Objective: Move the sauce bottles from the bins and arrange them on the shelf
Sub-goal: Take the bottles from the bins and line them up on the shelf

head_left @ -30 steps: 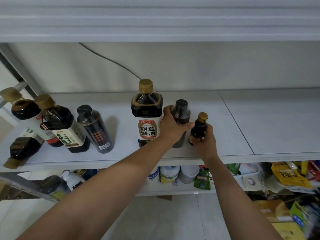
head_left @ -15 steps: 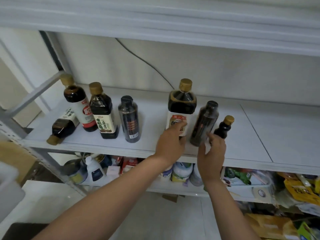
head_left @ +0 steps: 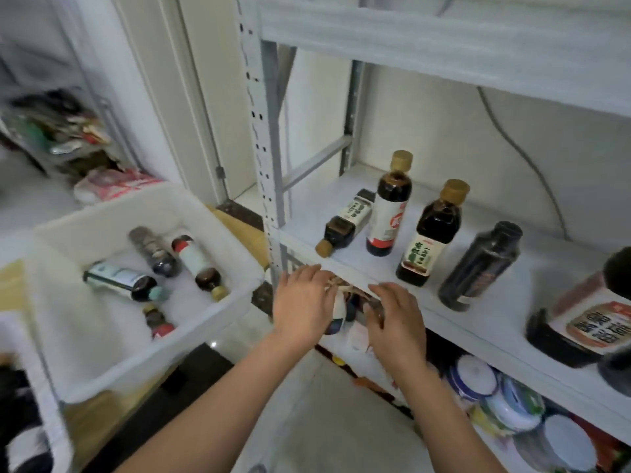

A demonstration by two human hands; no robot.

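Partway done. The shelf (head_left: 512, 297) shows five bottles: a toppled bottle (head_left: 339, 230) at its left end, three upright bottles (head_left: 429, 235) beside it, and a big bottle (head_left: 577, 324) cut off at the right. The white bin (head_left: 102, 209) off the shelf's left end holds at least four bin bottles (head_left: 193, 262). The left hand (head_left: 300, 303) and right hand (head_left: 396, 320) are both empty, fingers loose, just in front of the shelf's front edge. My read: bin reach next, and the toppled bottle likely needs standing.
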